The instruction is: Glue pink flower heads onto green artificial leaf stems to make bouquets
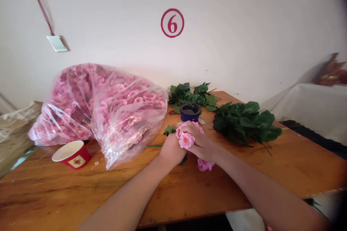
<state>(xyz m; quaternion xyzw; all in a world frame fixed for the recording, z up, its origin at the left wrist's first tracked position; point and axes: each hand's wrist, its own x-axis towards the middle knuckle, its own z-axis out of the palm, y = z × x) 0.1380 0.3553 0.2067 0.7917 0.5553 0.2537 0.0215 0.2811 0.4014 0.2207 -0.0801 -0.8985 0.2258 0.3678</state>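
My left hand [173,149] and my right hand [200,143] meet over the middle of the wooden table. Pink flowers [187,140] show between and around them, and one more pink bloom [205,165] hangs below my right hand. My left hand is closed around the flower stems, with a green leaf [169,130] sticking out beside it. The fingers of my right hand bend over the blooms; what their tips touch is hidden. Just behind my hands stands a small dark blue pot [190,112].
Clear bags of pink flowers [127,112] fill the back left. A red paper cup [73,154] stands in front of them. Green leaf bunches lie at the back [187,94] and right [248,122] of the wooden table [108,198]. A white wall rises behind.
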